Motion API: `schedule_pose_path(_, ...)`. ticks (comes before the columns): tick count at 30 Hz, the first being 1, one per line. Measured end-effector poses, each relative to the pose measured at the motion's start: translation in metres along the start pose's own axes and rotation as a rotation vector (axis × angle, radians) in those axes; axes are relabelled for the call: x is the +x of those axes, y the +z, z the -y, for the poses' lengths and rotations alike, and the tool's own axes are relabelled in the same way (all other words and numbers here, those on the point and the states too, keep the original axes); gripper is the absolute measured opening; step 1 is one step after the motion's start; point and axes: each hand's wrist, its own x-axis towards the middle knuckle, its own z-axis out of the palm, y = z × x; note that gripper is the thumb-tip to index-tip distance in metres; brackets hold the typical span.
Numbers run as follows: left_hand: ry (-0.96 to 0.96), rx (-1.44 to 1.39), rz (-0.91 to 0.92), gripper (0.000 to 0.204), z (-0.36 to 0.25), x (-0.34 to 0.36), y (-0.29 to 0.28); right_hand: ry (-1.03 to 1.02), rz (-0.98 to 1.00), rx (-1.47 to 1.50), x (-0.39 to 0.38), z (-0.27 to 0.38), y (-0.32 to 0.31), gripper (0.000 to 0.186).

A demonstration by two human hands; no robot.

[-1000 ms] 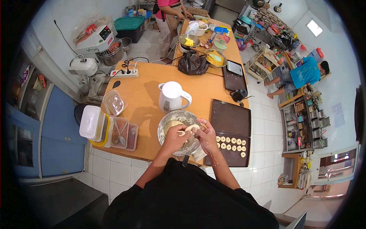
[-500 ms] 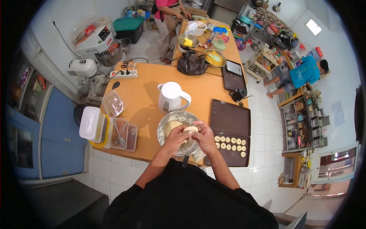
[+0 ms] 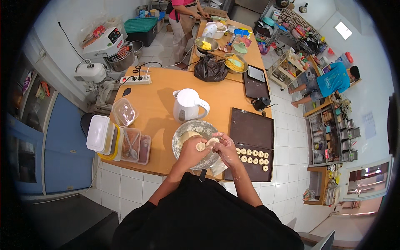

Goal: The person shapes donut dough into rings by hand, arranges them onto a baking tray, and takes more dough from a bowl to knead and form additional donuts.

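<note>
Over a floury metal bowl (image 3: 178, 156) at the table's front edge, both my hands work with pale dough. My left hand (image 3: 191, 153) is closed on a small dough piece (image 3: 201, 146). Another dough piece (image 3: 213, 141) sits in the pinched fingers of my right hand (image 3: 227, 151), right beside the first. Whether the two pieces are still joined I cannot tell. A larger lump of dough (image 3: 187, 136) lies in the bowl, partly hidden by my left hand. To the right, several small round doughs (image 3: 255, 160) with dimpled tops stand in rows on a dark baking tray (image 3: 252, 176).
A white electric kettle (image 3: 186, 104) stands just behind the bowl. Stacked plastic containers (image 3: 99, 134) are at the left, a second dark tray (image 3: 251, 127) at the right. Farther back are a black plastic bag (image 3: 210, 68) and a power strip (image 3: 136, 79). Two other people work beyond the table.
The dough held between both hands now shows as two pieces, one in each hand. My left hand has turned, with its back more upward, and my right fingers have shifted slightly.
</note>
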Motion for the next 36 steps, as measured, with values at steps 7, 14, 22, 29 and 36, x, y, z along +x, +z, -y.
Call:
schedule_pose_path(7,-0.271,-0.512,0.042,0.021,0.014,0.001,0.006,-0.145,-0.068,-0.281,-0.004,0.009,0.009,0.034)
schedule_pose_path(14,-0.311,-0.558,0.026,0.021,0.012,0.003,0.007,-0.283,-0.156,-0.697,0.002,-0.015,-0.005,0.039)
schedule_pose_path(22,-0.304,-0.678,0.034,0.035,0.008,0.005,0.001,-0.155,-0.110,-0.609,-0.006,-0.001,0.013,0.042)
schedule_pose_path(29,-0.396,-0.950,0.037,0.034,0.014,0.003,0.005,-0.248,-0.087,-0.462,-0.004,-0.003,0.014,0.043)
schedule_pose_path(36,-0.441,-0.954,0.168,0.031,0.024,0.003,0.005,-0.133,-0.066,-0.213,-0.003,0.001,0.014,0.045)
